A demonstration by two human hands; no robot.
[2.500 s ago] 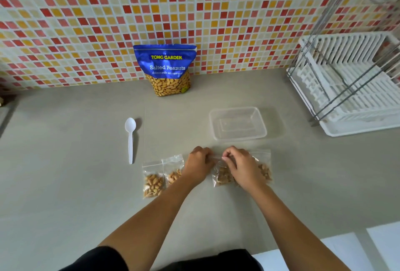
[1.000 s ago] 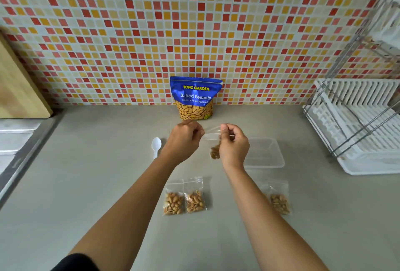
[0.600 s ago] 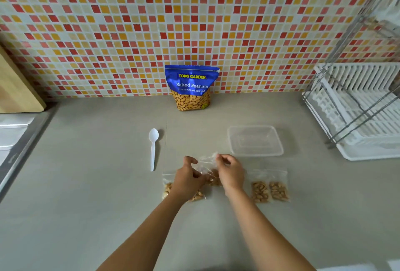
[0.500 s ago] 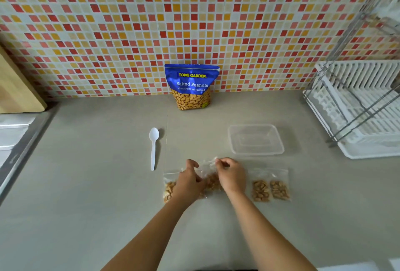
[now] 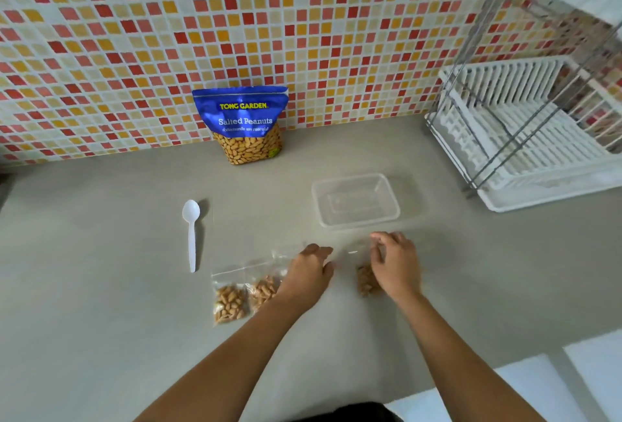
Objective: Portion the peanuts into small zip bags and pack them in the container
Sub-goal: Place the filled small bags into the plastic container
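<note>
My left hand (image 5: 308, 275) lies flat with fingers apart, over the right edge of a row of small zip bags of peanuts. Two of these bags (image 5: 230, 300) (image 5: 264, 287) show to its left. My right hand (image 5: 395, 265) hovers with curled, spread fingers over another peanut zip bag (image 5: 365, 282) lying on the counter; the hand hides most of it. The clear plastic container (image 5: 356, 223) stands just beyond both hands, with nothing inside. The blue Salted Peanuts pouch (image 5: 242, 125) stands upright against the tiled wall.
A white plastic spoon (image 5: 191, 236) lies left of the bags. A white dish rack with a metal frame (image 5: 525, 138) fills the right side. The grey counter (image 5: 101, 253) ends at a front edge near my right forearm.
Both hands brought a peanut bag down from the air to the counter, then let it go and moved apart. The left now covers the left bags, the right the bags on the right.
</note>
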